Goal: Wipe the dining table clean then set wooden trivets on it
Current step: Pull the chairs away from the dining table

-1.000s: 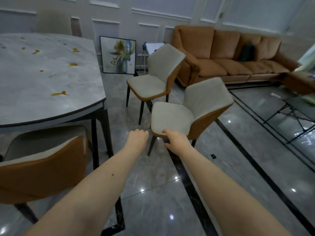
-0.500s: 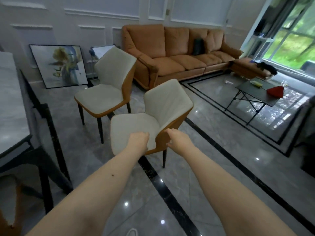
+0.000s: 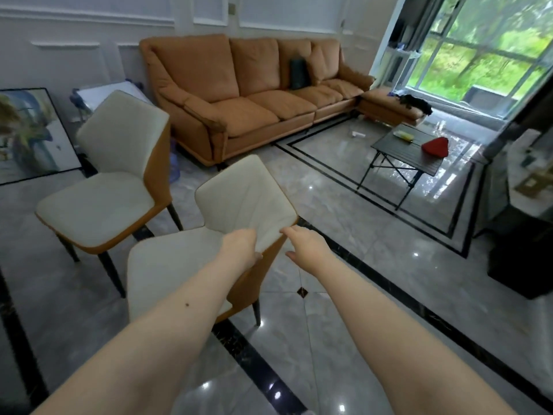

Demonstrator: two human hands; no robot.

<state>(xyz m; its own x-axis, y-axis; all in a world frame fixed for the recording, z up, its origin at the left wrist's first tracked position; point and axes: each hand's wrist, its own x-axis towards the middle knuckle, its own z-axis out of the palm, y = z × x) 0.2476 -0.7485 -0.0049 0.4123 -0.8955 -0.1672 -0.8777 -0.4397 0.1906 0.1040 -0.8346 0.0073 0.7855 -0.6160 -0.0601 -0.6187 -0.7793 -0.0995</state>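
Since a second ago the view has swung right: the dining table that filled the left side is gone from sight, the window and low black side table [image 3: 398,146] have come in, and both hands have travelled from the seat's front edge up to the backrest of the near chair [image 3: 245,199].

Far left of the hands a framed picture [image 3: 33,136] leans on the wall, and a second chair [image 3: 116,187] stands just left of the held one. The left hand [image 3: 241,248] grips the lower corner of the near chair's backrest, fingers curled over the pale cushion. The right hand [image 3: 302,245] sits just beside that same corner; its fingertips seem to touch the orange shell, though whether it grips or only rests there I cannot tell. Beyond the hands is the orange sofa [image 3: 251,94].

Neither the dining table, a cloth nor any wooden trivets show now, so wiping has likely not begun; this looks like clearing chairs away first. To do it well, take hold with both hands on either side of the backrest, lift slightly so the thin legs do not scrape the glossy floor, and set it clear of the second chair.
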